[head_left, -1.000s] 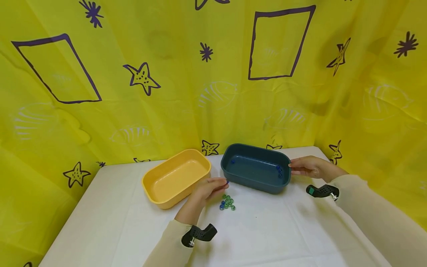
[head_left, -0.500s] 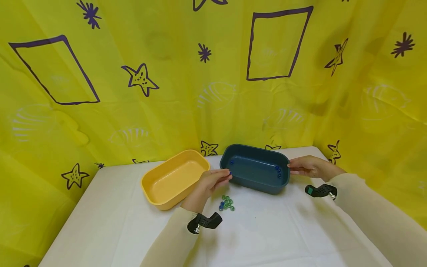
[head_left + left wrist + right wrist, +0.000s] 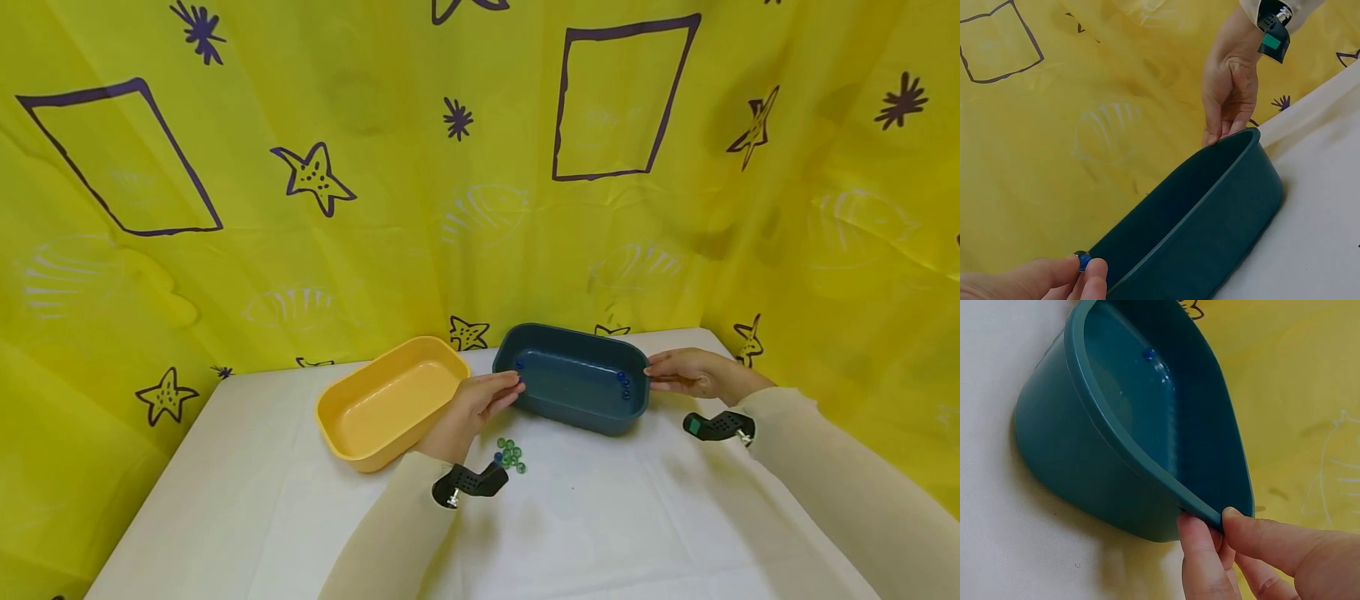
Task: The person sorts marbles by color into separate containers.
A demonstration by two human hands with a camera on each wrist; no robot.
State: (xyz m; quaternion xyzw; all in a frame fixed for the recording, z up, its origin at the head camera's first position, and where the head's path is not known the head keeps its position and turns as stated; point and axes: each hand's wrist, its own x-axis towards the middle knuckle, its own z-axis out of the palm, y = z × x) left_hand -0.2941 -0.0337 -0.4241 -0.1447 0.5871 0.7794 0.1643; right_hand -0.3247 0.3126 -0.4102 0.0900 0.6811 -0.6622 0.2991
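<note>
Yellow patterned curtain [image 3: 375, 100] behind, white-covered table [image 3: 247, 500] below. A second ago your left hand [image 3: 474, 407] was lower, nearer the loose marbles; now its fingertips are up at the left end of the green tub [image 3: 577, 417]. Thumb and fingers are closed on one blue marble [image 3: 1084, 260] — so, my read, the carry is about done and only the release remains. Your right hand [image 3: 686, 372] pinches the tub's far right rim, same as before — looks like it's steadying it. Blue marbles already lie inside, one visible from the right wrist [image 3: 1149, 354].

Hard to make out: whether the held marble is past the rim or just short of it. Your left wrist mount [image 3: 471, 481] partly covers the pile of green marbles [image 3: 517, 452], so the one loose blue marble [image 3: 498, 457] showing may not be the last.
</note>
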